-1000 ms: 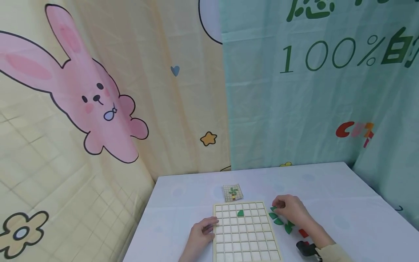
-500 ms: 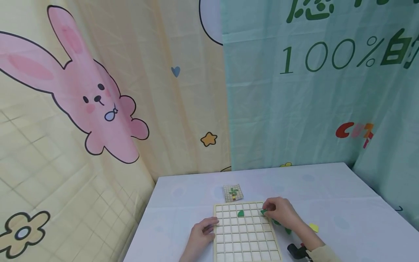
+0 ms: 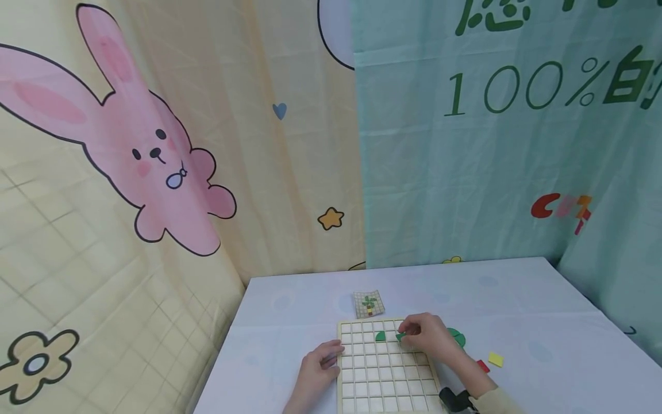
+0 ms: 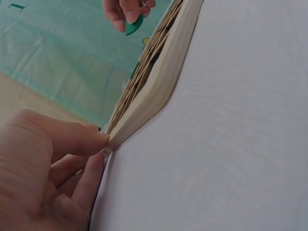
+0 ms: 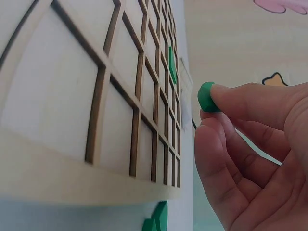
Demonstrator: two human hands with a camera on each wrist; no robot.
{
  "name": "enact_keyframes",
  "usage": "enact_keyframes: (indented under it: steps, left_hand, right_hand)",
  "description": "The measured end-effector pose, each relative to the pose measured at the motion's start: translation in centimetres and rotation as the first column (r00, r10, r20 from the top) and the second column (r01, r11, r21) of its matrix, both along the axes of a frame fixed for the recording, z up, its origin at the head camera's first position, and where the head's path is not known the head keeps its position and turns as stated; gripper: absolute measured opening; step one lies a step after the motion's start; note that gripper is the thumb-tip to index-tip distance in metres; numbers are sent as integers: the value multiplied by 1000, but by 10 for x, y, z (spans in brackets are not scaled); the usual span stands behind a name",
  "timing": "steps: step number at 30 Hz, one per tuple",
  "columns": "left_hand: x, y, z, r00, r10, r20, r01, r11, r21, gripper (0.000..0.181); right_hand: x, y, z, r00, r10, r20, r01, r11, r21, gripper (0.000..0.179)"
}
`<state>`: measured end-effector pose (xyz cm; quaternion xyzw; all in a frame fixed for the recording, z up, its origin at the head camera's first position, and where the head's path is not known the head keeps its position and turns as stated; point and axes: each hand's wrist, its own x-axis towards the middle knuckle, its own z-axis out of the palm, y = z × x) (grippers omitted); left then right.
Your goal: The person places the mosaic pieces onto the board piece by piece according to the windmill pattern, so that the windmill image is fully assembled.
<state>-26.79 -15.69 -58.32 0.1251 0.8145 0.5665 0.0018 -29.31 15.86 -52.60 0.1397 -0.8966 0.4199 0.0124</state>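
A light wooden grid board [image 3: 373, 375] with square cells lies on the table. My left hand [image 3: 317, 371] holds its left edge, the thumb on the rim in the left wrist view and the other fingers bent beside it. Over the upper right cells, my right hand [image 3: 428, 337] pinches a small green piece [image 5: 207, 97] between thumb and fingers. In the right wrist view that piece is apart from the board; its full outline is partly covered by the fingertips. Another green piece [image 3: 380, 336], with one rounded side, sits in an upper cell of the board.
Beyond the board lies a small gridded picture card [image 3: 369, 305] with a green plant-like pattern. Several green pieces [image 3: 457, 337] lie right of the board, near a yellow square [image 3: 495, 360] and a red piece [image 3: 483, 366]. Curtains hang behind the white table [image 3: 289, 322].
The right hand has carried the green piece leftward from the loose pieces to above the board, uncovering the yellow square. The left hand has stayed at the board's edge.
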Motion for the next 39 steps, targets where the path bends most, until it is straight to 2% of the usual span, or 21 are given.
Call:
enact_keyframes:
  steps: [4,8,13,16,23,30,39]
  left_hand:
    - [1,0,1,998,45,-40,-48,995,-91,38]
    - [2,1,1,993,87,-85,-102,977,-190,36]
    - [2,2,1,990,98,-106,-122,958,-260,33]
    - [2,2,2,989,96,-113,-125,950,-285,32]
    - [2,1,3,992,79,-101,-105,951,-292,35]
    - [1,-1,3,993,75,-93,-99,951,-291,36]
    - [0,-1,1,992,70,-104,-97,955,-280,36]
  right_hand:
    - [-1,-6,-2,1000,12,8,-12,1000,-13,13]
    - [-2,-11,-4,999,40,14,-39,998,-44,11]
    - [-2,-17,-8,997,76,17,-75,993,-92,8]
    - [-2,-20,-10,997,72,41,-67,991,-113,7]
    - [-3,-27,-18,989,49,138,-20,978,-207,7]
    - [-4,-32,-20,987,65,146,-26,967,-254,7]
    - [-4,-39,-17,987,18,157,21,970,-243,6]
